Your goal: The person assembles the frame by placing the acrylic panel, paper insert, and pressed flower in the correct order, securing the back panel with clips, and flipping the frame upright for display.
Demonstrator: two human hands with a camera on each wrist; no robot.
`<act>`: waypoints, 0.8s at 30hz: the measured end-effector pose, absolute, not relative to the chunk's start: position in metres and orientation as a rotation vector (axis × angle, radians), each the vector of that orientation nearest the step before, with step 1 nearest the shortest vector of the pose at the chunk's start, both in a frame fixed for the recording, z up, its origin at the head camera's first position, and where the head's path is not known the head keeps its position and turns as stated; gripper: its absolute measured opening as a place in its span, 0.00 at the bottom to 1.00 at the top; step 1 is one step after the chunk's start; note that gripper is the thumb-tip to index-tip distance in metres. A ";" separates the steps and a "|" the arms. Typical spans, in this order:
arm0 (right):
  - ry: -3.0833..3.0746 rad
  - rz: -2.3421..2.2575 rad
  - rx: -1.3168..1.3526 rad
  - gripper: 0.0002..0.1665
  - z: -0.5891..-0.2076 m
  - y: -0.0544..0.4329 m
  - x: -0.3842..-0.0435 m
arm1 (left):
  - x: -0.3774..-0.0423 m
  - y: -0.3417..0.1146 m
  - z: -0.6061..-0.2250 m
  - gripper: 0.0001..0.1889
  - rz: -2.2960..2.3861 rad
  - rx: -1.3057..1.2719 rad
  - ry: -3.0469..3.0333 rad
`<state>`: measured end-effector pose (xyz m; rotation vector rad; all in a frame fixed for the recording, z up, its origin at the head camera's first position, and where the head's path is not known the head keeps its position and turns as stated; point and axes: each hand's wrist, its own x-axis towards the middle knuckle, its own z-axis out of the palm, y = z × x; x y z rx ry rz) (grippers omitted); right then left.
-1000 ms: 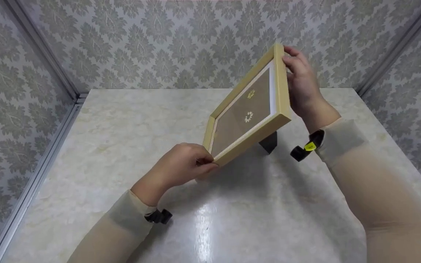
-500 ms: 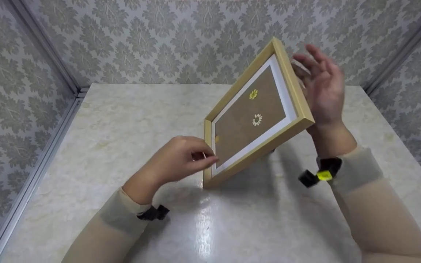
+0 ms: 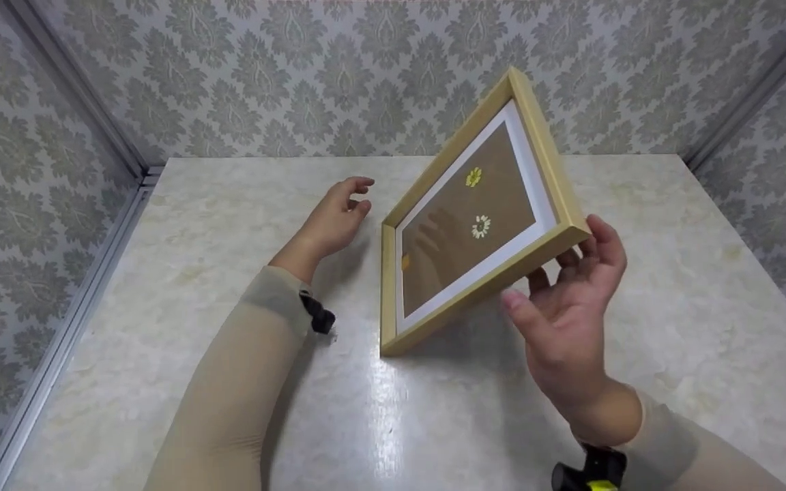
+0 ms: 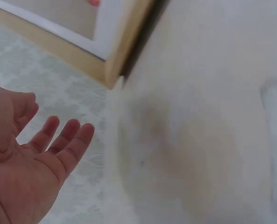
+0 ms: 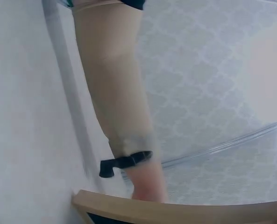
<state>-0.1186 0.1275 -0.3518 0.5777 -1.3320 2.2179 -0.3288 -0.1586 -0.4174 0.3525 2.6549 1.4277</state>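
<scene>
A light wooden picture frame [image 3: 557, 164] stands tilted on the table, its front toward the left. Behind its glass are a white mat, a brown backing and small yellow and white flowers. My left hand [image 3: 335, 218] hovers left of the frame, apart from it, with fingers loosely bent and nothing held; the left wrist view shows its palm [image 4: 26, 158] facing up. At the frame's lower right corner is my right hand [image 3: 570, 320], palm up, fingers partly hidden behind the corner and thumb apart from it. Whether those fingers touch the frame is unclear. The frame's back is hidden.
A pale marbled table [image 3: 229, 204] lies beneath. Patterned panels [image 3: 338, 75] stand at the back and both sides, joined by metal rails [image 3: 72, 88]. The left forearm [image 5: 115, 79] shows beyond the frame in the right wrist view.
My left hand has left the frame's lower left corner and moved away toward the back. My right hand has dropped from the upper right side to the lower right corner. The frame has turned slightly.
</scene>
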 end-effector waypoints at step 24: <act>-1.586 1.920 0.613 0.48 -0.341 0.153 -0.138 | -0.344 -0.123 -0.436 0.15 1.538 0.251 2.584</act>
